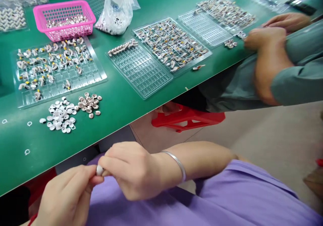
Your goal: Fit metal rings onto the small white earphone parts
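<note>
Below the table's near edge, over my lap, my left hand (65, 195) and my right hand (131, 170) meet, both pinched on one small white shell part (99, 170). A silver bangle circles my right wrist. On the green table (121, 95) above them lies a loose pile of small white and brown shell parts (69, 113). Behind the pile sits a clear grid tray (58, 69) partly filled with assembled pieces.
A pink basket (64, 19) and a plastic bag (114, 12) of parts stand at the back. More clear trays (141, 68) lie to the right, some filled. A co-worker's hands (264, 37) in grey-green sleeves work at the right. A red stool (186, 118) stands under the table.
</note>
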{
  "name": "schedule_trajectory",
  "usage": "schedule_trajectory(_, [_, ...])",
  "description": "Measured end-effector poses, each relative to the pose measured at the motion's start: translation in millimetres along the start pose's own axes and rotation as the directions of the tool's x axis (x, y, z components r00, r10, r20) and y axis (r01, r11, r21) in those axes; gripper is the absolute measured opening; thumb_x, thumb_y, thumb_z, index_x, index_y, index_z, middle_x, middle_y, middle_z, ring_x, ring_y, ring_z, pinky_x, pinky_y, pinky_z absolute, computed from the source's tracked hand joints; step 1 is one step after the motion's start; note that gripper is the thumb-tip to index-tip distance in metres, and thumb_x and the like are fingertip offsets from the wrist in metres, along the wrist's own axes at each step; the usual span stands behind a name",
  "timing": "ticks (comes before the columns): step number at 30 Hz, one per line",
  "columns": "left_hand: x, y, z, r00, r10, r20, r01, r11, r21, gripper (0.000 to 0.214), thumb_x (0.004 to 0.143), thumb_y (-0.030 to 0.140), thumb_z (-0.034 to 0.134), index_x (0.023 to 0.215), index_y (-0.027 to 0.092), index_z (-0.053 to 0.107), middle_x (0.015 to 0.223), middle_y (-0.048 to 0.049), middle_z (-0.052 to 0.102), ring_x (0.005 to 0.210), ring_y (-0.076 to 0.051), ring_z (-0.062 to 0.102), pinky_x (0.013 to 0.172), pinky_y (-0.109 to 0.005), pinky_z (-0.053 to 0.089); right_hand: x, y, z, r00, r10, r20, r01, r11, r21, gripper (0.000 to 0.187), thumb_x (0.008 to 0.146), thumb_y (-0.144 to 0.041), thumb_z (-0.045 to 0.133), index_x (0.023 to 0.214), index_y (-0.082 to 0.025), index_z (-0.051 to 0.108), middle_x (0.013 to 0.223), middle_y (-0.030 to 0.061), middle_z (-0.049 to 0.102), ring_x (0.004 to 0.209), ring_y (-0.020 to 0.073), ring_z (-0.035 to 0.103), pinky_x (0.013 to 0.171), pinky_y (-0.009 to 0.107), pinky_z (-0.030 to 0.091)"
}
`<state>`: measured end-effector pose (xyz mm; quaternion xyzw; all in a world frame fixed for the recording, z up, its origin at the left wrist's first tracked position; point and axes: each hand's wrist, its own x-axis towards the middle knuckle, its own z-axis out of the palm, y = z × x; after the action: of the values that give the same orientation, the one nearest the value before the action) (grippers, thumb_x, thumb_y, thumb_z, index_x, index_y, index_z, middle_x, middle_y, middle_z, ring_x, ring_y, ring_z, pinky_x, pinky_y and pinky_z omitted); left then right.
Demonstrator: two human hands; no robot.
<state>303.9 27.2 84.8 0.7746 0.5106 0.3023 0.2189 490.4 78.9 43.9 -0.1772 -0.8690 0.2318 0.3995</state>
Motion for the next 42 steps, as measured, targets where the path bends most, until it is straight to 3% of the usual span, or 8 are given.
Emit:
schedule_trajectory(3, [2.0,-11.8,4.8,0.967,-0.225,0.121,0.247,0.944,-0.22,0.022,0.093,0.024,0.055,0.076,0.022,0.069,0.062,0.003,0.071,0.049,-0.01,0.065,0.049,-0.012,0.049,4.8,12.4,-4.7,0.979,0.115,0.168,-0.128,0.99,0.065,0.021,0.096,-0.009,0.045,0.086,-0.011,0.063,0.074,0.0062,0.064,0.067,0.0147,0.055,0.066,0.024,0.047])
schedule_trajectory(9, [-3.1,-24.2,20.2,0.803,-0.514,0.302,0.589,0.606,-0.535,0.037,0.091,0.049,0.061,0.076,0.018,0.074,0.067,-0.0049,0.073,0.061,-0.017,0.068,0.058,-0.022,0.057,12.9,18.8,-8.8,0.858,0.248,0.449,-0.303,0.952,0.053,0.02,0.098,-0.011,0.043,0.089,-0.013,0.061,0.082,0.0076,0.067,0.078,0.0172,0.058,0.074,0.026,0.048])
schedule_trajectory(14, [-7.4,-25.9,24.1,0.7,-0.59,0.403,0.671,0.35,-0.653,0.043,0.08,0.058,0.073,0.078,0.014,0.075,0.07,-0.0078,0.073,0.062,-0.019,0.067,0.057,-0.027,0.057,20.3,16.8,-12.5,0.8,0.287,0.527,-0.402,0.908,0.116,0.022,0.1,-0.01,0.042,0.087,-0.014,0.06,0.082,0.0061,0.067,0.079,0.0162,0.057,0.075,0.025,0.047])
schedule_trajectory(19, [-8.8,-28.1,25.6,0.662,-0.587,0.466,0.684,0.218,-0.696,0.038,0.083,0.052,0.073,0.082,0.014,0.076,0.071,-0.0073,0.072,0.065,-0.018,0.066,0.061,-0.028,0.057,18.2,19.8,-11.7,0.843,0.273,0.463,-0.382,0.91,0.16,0.023,0.1,-0.009,0.045,0.085,-0.013,0.062,0.078,0.0046,0.067,0.076,0.0149,0.058,0.074,0.025,0.047])
schedule_trajectory(22, [-11.1,-29.3,26.8,0.687,-0.572,0.448,0.664,0.244,-0.707,0.039,0.084,0.053,0.071,0.08,0.015,0.075,0.069,-0.0061,0.07,0.063,-0.017,0.065,0.06,-0.028,0.057,9.5,22.6,-5.5,0.903,0.241,0.355,-0.313,0.936,0.161,0.019,0.101,-0.013,0.049,0.094,-0.011,0.067,0.081,0.0053,0.068,0.078,0.0143,0.06,0.074,0.024,0.05])
schedule_trajectory(27, [-17.1,-31.2,26.3,0.754,-0.571,0.324,0.623,0.468,-0.626,0.033,0.087,0.048,0.07,0.099,0.018,0.078,0.077,-0.0052,0.074,0.071,-0.018,0.068,0.066,-0.026,0.059,-6.4,25.5,6.0,1.0,0.001,0.022,-0.002,0.999,0.049,0.023,0.101,-0.01,0.046,0.109,-0.007,0.068,0.09,0.0085,0.071,0.082,0.0131,0.062,0.078,0.023,0.053])
schedule_trajectory(30, [-20.4,-32.8,25.6,0.762,-0.559,0.327,0.618,0.478,-0.624,0.032,0.087,0.045,0.071,0.107,0.021,0.077,0.083,-0.0051,0.076,0.075,-0.019,0.07,0.066,-0.026,0.06,-9.4,25.4,6.1,0.99,-0.123,-0.073,0.12,0.992,-0.041,0.024,0.101,-0.009,0.046,0.097,-0.007,0.069,0.086,0.0076,0.071,0.078,0.0129,0.062,0.075,0.024,0.053])
schedule_trajectory(42, [-21.3,-31.3,25.6,0.737,-0.578,0.35,0.636,0.419,-0.648,0.034,0.085,0.046,0.073,0.107,0.021,0.078,0.074,-0.0035,0.073,0.066,-0.017,0.067,0.064,-0.026,0.06,-2.5,26.5,-3.2,0.932,-0.347,-0.108,0.324,0.928,-0.183,0.028,0.1,-0.009,0.049,0.08,-0.008,0.069,0.078,0.0094,0.068,0.073,0.0141,0.062,0.071,0.025,0.056])
